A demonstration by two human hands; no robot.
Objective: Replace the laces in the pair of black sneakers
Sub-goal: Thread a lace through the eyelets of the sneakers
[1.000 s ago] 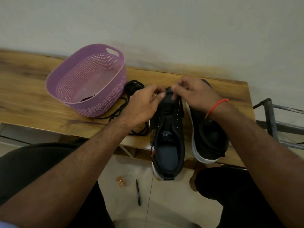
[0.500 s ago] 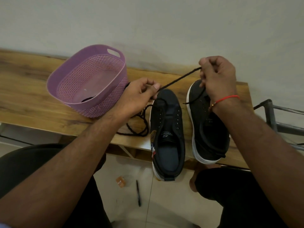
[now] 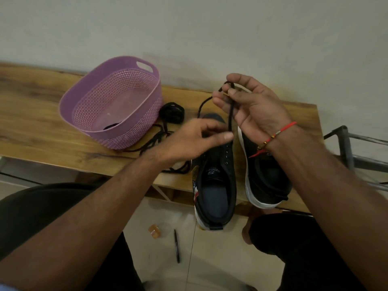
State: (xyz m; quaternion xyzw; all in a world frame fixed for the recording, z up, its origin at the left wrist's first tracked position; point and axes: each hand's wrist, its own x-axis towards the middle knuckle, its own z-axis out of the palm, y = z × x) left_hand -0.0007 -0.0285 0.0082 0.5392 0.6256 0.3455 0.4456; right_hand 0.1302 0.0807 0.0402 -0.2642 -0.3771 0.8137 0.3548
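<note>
Two black sneakers with white soles stand side by side at the front edge of the wooden table (image 3: 42,122), the left sneaker (image 3: 216,185) and the right sneaker (image 3: 266,181). My right hand (image 3: 256,108) is raised above their toes and pinches a black lace (image 3: 231,114) looped over its fingers. One strand hangs straight down to the thumb of my left hand (image 3: 189,141). That hand hovers over the left sneaker's toe, blurred, with loosely curled fingers. Whether it holds the lace I cannot tell.
A purple perforated basket (image 3: 117,131) stands left of the shoes with a dark lace end inside. A coiled black lace (image 3: 172,112) and loose strands (image 3: 153,141) lie beside it. A pen (image 3: 177,246) and a small orange object (image 3: 154,231) lie on the floor. A metal rack (image 3: 348,148) stands right.
My right hand has turned palm-up and come lower and closer to the left hand, so the taut lace now hangs slack. My left hand has moved right over the left sneaker's toe.
</note>
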